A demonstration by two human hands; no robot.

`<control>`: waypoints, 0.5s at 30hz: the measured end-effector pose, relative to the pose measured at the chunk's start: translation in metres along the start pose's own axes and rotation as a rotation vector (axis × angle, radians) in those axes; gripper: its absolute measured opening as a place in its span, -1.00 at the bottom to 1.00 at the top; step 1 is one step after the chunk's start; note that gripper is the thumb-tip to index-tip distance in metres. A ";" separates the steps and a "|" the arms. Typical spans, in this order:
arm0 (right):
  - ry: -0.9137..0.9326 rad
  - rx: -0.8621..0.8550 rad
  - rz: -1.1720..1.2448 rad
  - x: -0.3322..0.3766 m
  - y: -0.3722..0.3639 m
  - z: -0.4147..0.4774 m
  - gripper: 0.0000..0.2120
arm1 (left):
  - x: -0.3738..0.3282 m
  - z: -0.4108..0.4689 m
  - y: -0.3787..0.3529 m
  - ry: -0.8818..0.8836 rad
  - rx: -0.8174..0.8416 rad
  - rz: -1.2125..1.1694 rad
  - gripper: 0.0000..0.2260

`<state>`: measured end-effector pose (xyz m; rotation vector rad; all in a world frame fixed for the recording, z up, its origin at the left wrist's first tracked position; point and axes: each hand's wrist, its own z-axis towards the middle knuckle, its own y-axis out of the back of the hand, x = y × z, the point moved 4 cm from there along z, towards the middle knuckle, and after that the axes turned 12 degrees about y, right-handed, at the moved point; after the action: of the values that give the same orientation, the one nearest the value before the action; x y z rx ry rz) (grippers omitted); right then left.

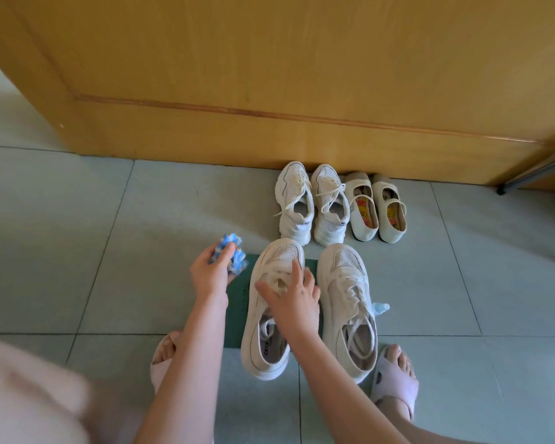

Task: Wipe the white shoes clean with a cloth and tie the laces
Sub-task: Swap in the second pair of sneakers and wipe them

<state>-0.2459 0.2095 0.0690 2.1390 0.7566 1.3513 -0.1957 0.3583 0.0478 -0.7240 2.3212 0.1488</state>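
Note:
Two white lace-up shoes stand side by side on a green mat [237, 294] in front of me, toes pointing away. My right hand [293, 298] lies with fingers spread over the laces of the left shoe [266, 344]. The right shoe [350, 302] stands untouched, its laces loose. My left hand [209, 270] is closed around a crumpled blue and white cloth [233, 251], held just left of the left shoe's toe.
A smaller pair of white sneakers [311, 203] and a pair of cream strap shoes [378, 209] stand against a wooden door [269, 75]. A small pale blue bottle [380, 307] lies right of the right shoe. My feet in pink slippers [394, 379] flank the mat on grey tiles.

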 end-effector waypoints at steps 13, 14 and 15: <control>0.113 0.030 -0.033 -0.023 0.004 -0.001 -0.27 | -0.023 0.045 -0.063 -0.381 0.084 0.459 -0.78; 0.115 0.031 -0.027 -0.023 0.005 0.000 -0.27 | -0.022 0.046 -0.070 -0.424 0.119 0.535 -0.78; 0.114 0.030 -0.025 -0.023 0.004 0.001 -0.27 | -0.019 0.047 -0.076 -0.452 0.158 0.608 -0.78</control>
<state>-0.2528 0.1906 0.0567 2.0821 0.8507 1.4675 -0.1159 0.3173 0.0310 0.1106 2.0100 0.3548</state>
